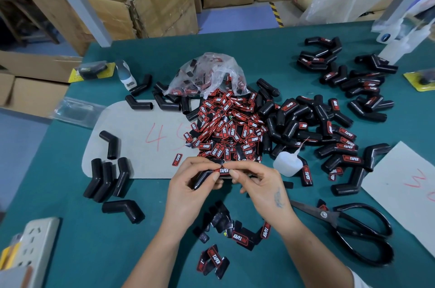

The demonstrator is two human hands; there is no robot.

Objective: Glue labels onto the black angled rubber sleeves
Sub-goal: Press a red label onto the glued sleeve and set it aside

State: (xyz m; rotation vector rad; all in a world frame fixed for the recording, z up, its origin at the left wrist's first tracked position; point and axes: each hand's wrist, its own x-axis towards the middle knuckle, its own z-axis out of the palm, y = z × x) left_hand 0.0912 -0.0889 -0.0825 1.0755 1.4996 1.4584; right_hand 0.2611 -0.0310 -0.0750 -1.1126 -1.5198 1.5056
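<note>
Fingers of left hand and right hand pinch label, mostly hiding sleeve.

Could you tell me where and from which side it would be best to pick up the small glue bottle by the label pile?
Probably grip the glue bottle across its squat white body, coming from above and from the near side. The body is the widest, flattest part, while the thin nozzle slants up and away toward the sleeves, so it gives little to hold. The near side faces bare table.

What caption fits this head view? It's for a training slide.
Both hands, left hand and right hand, press a label onto a black rubber sleeve beside the glue bottle.
</note>
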